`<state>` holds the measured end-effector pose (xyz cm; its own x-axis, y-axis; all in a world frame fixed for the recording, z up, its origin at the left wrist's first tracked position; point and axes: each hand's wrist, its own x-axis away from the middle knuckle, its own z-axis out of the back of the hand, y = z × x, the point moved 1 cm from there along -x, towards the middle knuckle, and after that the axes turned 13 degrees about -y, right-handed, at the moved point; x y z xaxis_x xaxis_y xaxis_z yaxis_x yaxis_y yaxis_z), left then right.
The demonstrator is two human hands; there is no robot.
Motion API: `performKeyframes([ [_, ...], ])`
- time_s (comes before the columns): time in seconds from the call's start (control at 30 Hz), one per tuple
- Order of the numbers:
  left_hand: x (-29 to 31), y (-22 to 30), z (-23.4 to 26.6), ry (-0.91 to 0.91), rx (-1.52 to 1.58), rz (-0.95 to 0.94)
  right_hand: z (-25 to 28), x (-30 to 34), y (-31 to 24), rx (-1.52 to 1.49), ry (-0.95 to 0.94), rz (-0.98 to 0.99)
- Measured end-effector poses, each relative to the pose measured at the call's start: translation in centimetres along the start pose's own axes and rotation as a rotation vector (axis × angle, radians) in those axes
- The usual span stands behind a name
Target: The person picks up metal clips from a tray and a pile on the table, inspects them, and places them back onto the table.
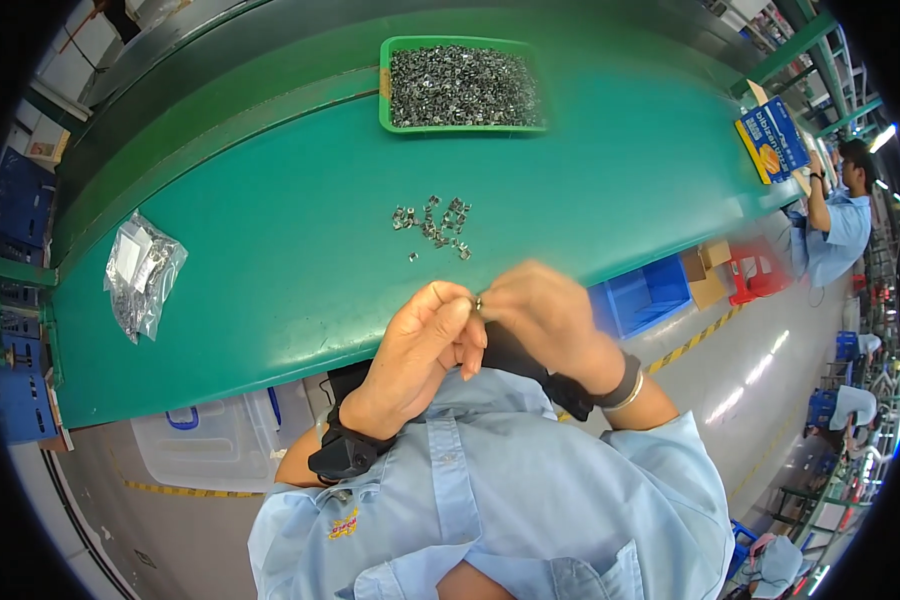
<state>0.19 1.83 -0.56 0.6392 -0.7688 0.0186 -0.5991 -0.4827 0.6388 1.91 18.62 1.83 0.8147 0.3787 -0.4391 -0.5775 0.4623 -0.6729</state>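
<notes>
One green tray point(460, 130) holds uncountably many metal parts point(465, 88). On the tray's near side: one loose cluster point(455, 217), one left hand point(420, 345), one right hand point(552, 318). Left of it: one clear bag point(142, 278). Right: one blue-yellow box point(773, 140), one blue crate point(650, 295).

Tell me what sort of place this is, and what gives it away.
Probably a factory floor: a green tray heaped with small metal parts on a long green worktop, yellow-and-black floor tape, and a co-worker in light blue farther along.
</notes>
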Motion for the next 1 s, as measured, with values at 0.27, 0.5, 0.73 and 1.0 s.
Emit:
performKeyframes([
  [0.27,0.2,1.0,1.0,-0.088,0.067,-0.012,6.9,-9.0,6.2,0.15,0.129,-0.277],
  [0.5,0.2,1.1,1.7,-0.168,0.124,0.03,4.2,-7.6,6.7,0.25,-0.316,-0.334],
  [0.73,0.0,1.1,1.8,-0.185,0.123,0.05,2.8,-7.4,6.4,0.393,-0.429,-0.24],
  [1.0,0.0,1.4,1.2,-0.146,0.088,0.047,3.1,-5.3,2.9,0.153,-0.302,-0.208],
])
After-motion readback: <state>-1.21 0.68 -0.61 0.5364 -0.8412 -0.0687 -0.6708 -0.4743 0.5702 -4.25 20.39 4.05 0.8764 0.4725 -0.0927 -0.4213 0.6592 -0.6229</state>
